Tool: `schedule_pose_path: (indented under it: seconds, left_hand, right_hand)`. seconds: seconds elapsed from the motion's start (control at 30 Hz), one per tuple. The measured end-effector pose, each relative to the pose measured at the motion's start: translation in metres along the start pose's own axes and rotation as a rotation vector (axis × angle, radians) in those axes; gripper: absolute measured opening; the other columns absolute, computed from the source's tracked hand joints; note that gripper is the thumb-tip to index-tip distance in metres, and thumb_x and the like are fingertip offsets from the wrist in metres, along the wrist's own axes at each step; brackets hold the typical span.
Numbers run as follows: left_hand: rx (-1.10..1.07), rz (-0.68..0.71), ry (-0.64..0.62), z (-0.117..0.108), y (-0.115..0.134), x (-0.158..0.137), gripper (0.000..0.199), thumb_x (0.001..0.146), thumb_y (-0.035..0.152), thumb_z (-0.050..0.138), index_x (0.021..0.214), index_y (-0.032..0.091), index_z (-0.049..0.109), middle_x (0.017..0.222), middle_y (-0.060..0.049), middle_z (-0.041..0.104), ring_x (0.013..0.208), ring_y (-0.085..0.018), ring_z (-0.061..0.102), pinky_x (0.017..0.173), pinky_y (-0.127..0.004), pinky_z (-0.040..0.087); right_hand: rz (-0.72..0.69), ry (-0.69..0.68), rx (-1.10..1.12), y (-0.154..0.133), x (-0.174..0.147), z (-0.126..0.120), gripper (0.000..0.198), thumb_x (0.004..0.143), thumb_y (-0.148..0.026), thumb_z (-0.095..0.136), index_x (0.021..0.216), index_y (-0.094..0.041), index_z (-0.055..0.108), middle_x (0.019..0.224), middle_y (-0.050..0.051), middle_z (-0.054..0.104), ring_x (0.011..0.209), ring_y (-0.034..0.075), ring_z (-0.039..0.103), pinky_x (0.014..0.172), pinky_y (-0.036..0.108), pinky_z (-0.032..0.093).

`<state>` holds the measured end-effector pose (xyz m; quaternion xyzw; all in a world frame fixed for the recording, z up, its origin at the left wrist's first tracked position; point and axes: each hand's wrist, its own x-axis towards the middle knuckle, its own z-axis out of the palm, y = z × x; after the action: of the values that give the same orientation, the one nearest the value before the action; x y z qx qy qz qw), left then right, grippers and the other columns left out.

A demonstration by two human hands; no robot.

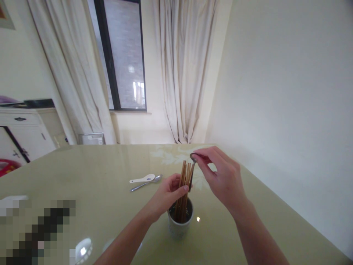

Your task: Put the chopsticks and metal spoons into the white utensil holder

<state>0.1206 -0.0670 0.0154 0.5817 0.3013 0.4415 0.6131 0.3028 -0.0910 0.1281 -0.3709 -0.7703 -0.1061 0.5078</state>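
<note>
A white cup (pixel 179 229) with a faint pattern stands on the table, holding a bundle of brown wooden chopsticks (pixel 182 195) that lean upright. My left hand (pixel 173 189) is wrapped round the chopsticks above the cup's rim. To the right, my right hand (pixel 220 173) pinches a metal spoon (pixel 193 157) by its bowl end, with the handle pointing down beside the chopsticks. The lower end of that handle is partly hidden near my left fingertips. Left of my hands, a white spoon (pixel 143 179) and another metal spoon (pixel 147 183) lie close together on the table.
The glossy pale green table (pixel 96 176) reaches towards a window and curtains (pixel 187 66). A wall (pixel 284 92) runs along its right side. A white cabinet (pixel 24 129) stands at the left. A pixelated area covers the lower left corner.
</note>
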Motion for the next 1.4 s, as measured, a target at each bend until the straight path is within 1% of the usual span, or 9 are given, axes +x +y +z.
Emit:
schedule_pose_path:
  seconds: [0.13,0.3,0.43,0.6,0.7,0.87,1.0,1.27,1.4]
  left_hand:
    - [0.004,-0.009,-0.003,0.001,-0.003,0.000,0.044,0.082,0.040,0.086,0.114,0.017,0.067,0.110,-0.011,0.080,0.101,-0.022,0.072,0.091,-0.033,0.054]
    - [0.047,-0.024,-0.033,-0.003,0.003,0.000,0.039,0.086,0.043,0.081,0.113,0.017,0.071,0.111,-0.011,0.080,0.102,-0.023,0.072,0.092,-0.034,0.054]
    - [0.076,-0.026,-0.049,-0.007,0.004,0.001,0.036,0.088,0.043,0.078,0.112,0.016,0.073,0.104,-0.008,0.079,0.097,-0.022,0.071,0.086,-0.032,0.055]
    - [0.113,-0.045,-0.004,-0.012,-0.003,0.001,0.037,0.089,0.040,0.077,0.118,0.017,0.073,0.098,-0.006,0.076,0.090,-0.020,0.070,0.080,-0.030,0.054]
    - [0.103,-0.020,-0.013,-0.013,-0.001,0.001,0.036,0.087,0.037,0.079,0.116,0.017,0.073,0.099,-0.005,0.076,0.091,-0.020,0.070,0.082,-0.030,0.054]
    - [-0.006,-0.013,-0.048,-0.014,0.008,0.003,0.037,0.080,0.034,0.087,0.109,0.017,0.072,0.103,-0.006,0.078,0.097,-0.021,0.072,0.090,-0.032,0.055]
    - [-0.007,-0.038,-0.025,-0.017,0.009,0.004,0.038,0.075,0.033,0.091,0.103,0.015,0.072,0.100,-0.008,0.080,0.094,-0.021,0.073,0.089,-0.034,0.056]
    - [0.052,-0.049,0.023,-0.018,0.000,0.006,0.040,0.074,0.037,0.091,0.103,0.015,0.075,0.099,-0.009,0.082,0.091,-0.023,0.075,0.086,-0.035,0.058]
    - [0.117,-0.038,-0.024,-0.023,0.006,0.006,0.043,0.079,0.050,0.084,0.103,0.015,0.075,0.103,-0.010,0.081,0.097,-0.025,0.074,0.091,-0.036,0.056]
  right_hand:
    - [-0.025,0.031,0.017,-0.001,0.000,0.001,0.009,0.102,-0.018,0.062,0.102,-0.022,0.070,0.094,0.003,0.075,0.082,0.016,0.071,0.076,0.028,0.057]
    - [-0.004,0.045,0.029,-0.003,0.002,-0.003,0.006,0.099,-0.016,0.067,0.099,-0.020,0.071,0.091,0.002,0.075,0.075,0.013,0.068,0.067,0.023,0.056]
    - [0.020,0.053,0.036,-0.004,0.002,-0.005,0.006,0.099,-0.017,0.067,0.098,-0.020,0.071,0.091,0.002,0.075,0.072,0.012,0.067,0.064,0.021,0.055]
    - [0.071,0.032,0.055,-0.004,0.001,-0.005,0.005,0.098,-0.019,0.068,0.097,-0.021,0.072,0.089,0.001,0.075,0.070,0.012,0.066,0.061,0.021,0.052]
    - [0.135,-0.060,0.054,-0.002,0.001,-0.003,0.005,0.097,-0.021,0.068,0.094,-0.021,0.072,0.085,-0.001,0.075,0.069,0.013,0.066,0.060,0.022,0.050]
    - [0.283,-0.320,-0.020,0.004,0.001,-0.001,0.009,0.096,-0.025,0.067,0.089,-0.023,0.073,0.078,-0.002,0.074,0.068,0.015,0.065,0.064,0.027,0.046]
    - [0.347,-0.488,-0.083,0.007,0.000,0.002,0.013,0.097,-0.026,0.065,0.089,-0.024,0.076,0.082,0.000,0.078,0.072,0.018,0.067,0.067,0.029,0.044]
    - [0.395,-0.631,-0.113,0.010,-0.001,0.006,0.020,0.098,-0.026,0.063,0.086,-0.024,0.078,0.080,0.001,0.078,0.073,0.018,0.068,0.067,0.028,0.040]
    - [0.422,-0.696,-0.087,0.015,-0.003,0.010,0.022,0.099,-0.027,0.061,0.085,-0.024,0.077,0.078,0.001,0.077,0.069,0.017,0.067,0.064,0.026,0.040]
